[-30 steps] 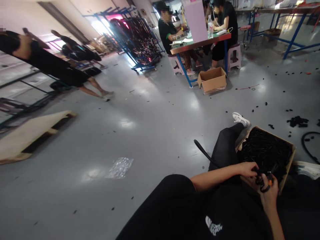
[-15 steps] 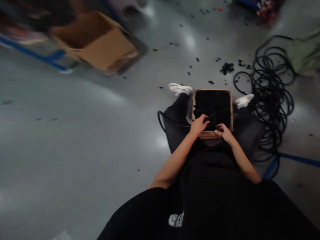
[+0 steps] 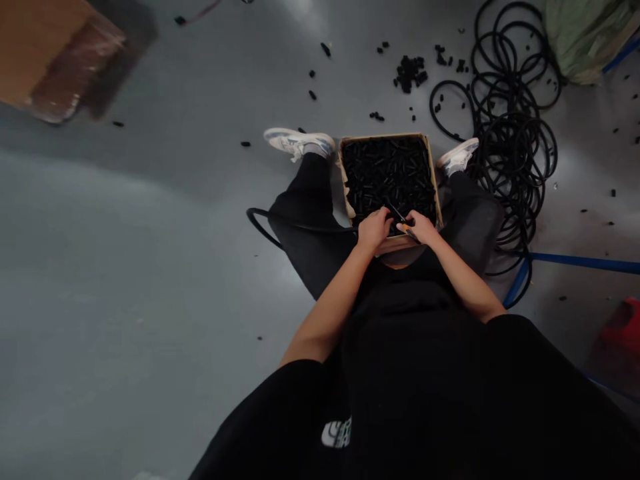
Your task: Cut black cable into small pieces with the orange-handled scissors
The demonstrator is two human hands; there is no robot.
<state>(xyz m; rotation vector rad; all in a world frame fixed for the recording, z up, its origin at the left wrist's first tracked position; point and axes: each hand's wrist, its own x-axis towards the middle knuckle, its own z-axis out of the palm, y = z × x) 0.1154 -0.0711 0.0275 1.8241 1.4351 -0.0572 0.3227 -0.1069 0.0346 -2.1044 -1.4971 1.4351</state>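
I sit on the floor with a cardboard box (image 3: 439, 193) between my legs, full of short black tube pieces (image 3: 387, 170). My left hand (image 3: 374, 230) is closed on a black hose (image 3: 295, 228) that loops out to my left over my thigh. My right hand (image 3: 423, 228) is closed on a small cutting tool with orange handles (image 3: 409, 230), held against the hose end just above the near edge of the box. Both hands touch at the middle.
A big coil of black hose (image 3: 510, 133) lies on the grey floor to the right. Loose black pieces (image 3: 410, 70) are scattered beyond the box. A cardboard box (image 3: 47, 57) stands far left, a green sack (image 3: 585, 33) far right, a blue frame bar (image 3: 580, 263) at right.
My view has swung from the room and the people at the table down to my lap. My hands stay together at the box's near edge, holding hose and cutter.
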